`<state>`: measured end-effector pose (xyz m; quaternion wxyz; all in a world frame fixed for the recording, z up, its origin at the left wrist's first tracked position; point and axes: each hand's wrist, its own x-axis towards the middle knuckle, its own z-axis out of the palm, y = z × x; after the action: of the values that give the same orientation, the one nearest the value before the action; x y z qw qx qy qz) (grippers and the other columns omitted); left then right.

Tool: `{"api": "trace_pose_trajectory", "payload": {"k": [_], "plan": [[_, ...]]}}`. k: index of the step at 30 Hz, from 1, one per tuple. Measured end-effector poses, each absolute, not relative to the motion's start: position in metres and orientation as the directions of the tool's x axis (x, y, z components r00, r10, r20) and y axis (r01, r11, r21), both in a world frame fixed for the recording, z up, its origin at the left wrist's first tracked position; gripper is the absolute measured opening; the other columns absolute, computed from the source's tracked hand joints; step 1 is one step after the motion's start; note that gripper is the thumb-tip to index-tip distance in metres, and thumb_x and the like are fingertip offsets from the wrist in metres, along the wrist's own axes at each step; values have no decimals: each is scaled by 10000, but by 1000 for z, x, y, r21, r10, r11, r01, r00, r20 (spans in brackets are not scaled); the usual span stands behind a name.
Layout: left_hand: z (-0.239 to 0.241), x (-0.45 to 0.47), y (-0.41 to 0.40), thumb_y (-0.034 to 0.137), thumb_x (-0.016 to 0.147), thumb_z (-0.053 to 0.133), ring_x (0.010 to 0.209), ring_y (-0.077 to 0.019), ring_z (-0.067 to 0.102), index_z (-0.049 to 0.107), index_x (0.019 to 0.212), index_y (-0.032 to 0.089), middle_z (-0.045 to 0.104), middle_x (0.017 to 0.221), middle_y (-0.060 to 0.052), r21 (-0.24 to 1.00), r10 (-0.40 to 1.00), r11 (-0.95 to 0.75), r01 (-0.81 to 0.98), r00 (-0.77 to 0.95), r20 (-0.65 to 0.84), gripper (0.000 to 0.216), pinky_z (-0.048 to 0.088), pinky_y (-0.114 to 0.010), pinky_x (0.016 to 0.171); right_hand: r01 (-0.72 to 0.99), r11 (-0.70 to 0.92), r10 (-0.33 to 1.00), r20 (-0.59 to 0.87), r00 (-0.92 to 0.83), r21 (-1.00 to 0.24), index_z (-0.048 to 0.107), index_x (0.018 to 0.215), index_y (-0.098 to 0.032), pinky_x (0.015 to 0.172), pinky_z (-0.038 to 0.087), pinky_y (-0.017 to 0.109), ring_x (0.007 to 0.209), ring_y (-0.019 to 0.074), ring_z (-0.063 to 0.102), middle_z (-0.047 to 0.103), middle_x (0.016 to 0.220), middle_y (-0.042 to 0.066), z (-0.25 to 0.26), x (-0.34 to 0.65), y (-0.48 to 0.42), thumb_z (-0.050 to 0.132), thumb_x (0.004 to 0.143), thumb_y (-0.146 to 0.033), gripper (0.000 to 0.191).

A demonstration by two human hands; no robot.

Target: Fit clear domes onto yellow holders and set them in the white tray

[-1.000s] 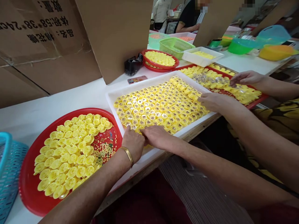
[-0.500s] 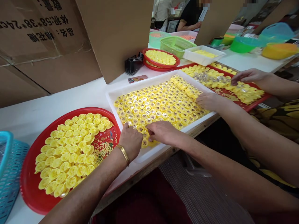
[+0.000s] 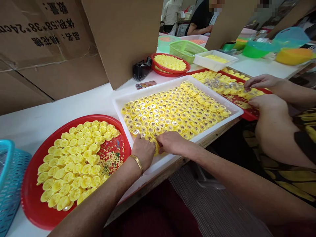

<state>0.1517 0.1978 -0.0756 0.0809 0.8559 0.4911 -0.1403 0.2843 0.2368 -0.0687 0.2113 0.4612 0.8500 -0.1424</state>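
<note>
A white tray (image 3: 118, 100) holds several rows of small yellow caps (image 3: 177, 110) with printed centres. My left hand (image 3: 144, 150), with a gold bracelet at the wrist, rests at the tray's near left corner, its fingers curled down onto the caps. My right hand (image 3: 172, 143) sits right beside it, fingers pinched on a yellow cap (image 3: 156, 148) between the two hands. A round red tray (image 3: 32, 204) of plain yellow caps lies to the left of my left arm.
A co-worker on the right has both hands (image 3: 265, 98) over a red tray (image 3: 249, 113) of yellow pieces. A blue basket (image 3: 11, 177) stands far left. Cardboard panels (image 3: 123, 36) wall the back. A tape dispenser (image 3: 141, 69), baskets and bowls stand behind.
The co-worker's nearer hand has left the white tray and gone to the red tray on the right. My two hands stay together at the near corner, shifting only slightly.
</note>
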Motion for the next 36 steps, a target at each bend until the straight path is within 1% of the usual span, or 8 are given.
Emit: {"api": "trace_pose_trajectory", "payload": {"k": [7,13,20,24,26,29,34,36], "plan": [[-70,152,196,156,860,484,893,-286,666,717,816,127,728,846,-160,-18,824,-479,877,443,-355,239,379,-442,875,851,524,727,-502,-469,-37,682,931,-189,649,439,271,902,253,661,711,964,90,-65,282,237,693,741,-344,245],[-74,148,202,199,806,585,890,-297,669,705,859,126,725,890,-168,-3,832,-453,892,421,-360,150,417,-444,845,860,509,738,-494,-460,-41,683,919,-197,624,420,269,917,258,655,713,952,81,-67,283,237,691,745,-367,243],[-63,140,203,294,758,680,927,-315,645,699,872,129,709,887,-153,19,823,-464,886,439,-360,201,465,-421,812,876,474,758,-466,-457,-88,649,855,-218,547,325,248,852,213,648,698,871,31,-60,290,236,706,741,-403,224],[-59,129,219,239,859,533,1021,-281,595,664,980,155,652,1002,-140,25,893,-379,925,373,-253,197,489,-366,800,885,448,779,-430,-457,-131,630,850,-215,567,341,254,837,205,638,684,870,27,-54,287,235,662,792,-423,218],[-61,127,230,149,872,464,1093,-272,554,597,1131,116,589,1143,-173,5,941,-276,961,271,-204,293,492,-344,819,872,474,808,-332,-487,-127,626,883,-194,620,381,271,874,221,631,677,932,54,-58,281,234,645,814,-403,222],[-69,131,242,54,845,428,1139,-280,528,507,1234,21,517,1241,-242,-40,951,-200,979,184,-248,398,499,-333,821,845,523,821,-201,-535,-114,619,960,-144,714,421,300,940,253,616,656,1009,109,-69,273,235,639,827,-363,257],[-81,142,246,36,828,433,1205,-322,486,521,1214,-37,456,1299,-302,-71,932,-193,979,161,-326,402,505,-340,829,830,527,787,-264,-558,-185,622,948,-137,740,437,290,902,238,626,660,983,112,-85,268,238,639,828,-341,237],[-81,142,245,26,826,420,1194,-320,492,522,1210,-49,470,1277,-302,-70,931,-195,978,162,-328,404,502,-340,835,829,525,784,-269,-560,-195,622,945,-148,735,437,283,887,227,627,661,980,102,-85,269,239,640,827,-352,236]]}}
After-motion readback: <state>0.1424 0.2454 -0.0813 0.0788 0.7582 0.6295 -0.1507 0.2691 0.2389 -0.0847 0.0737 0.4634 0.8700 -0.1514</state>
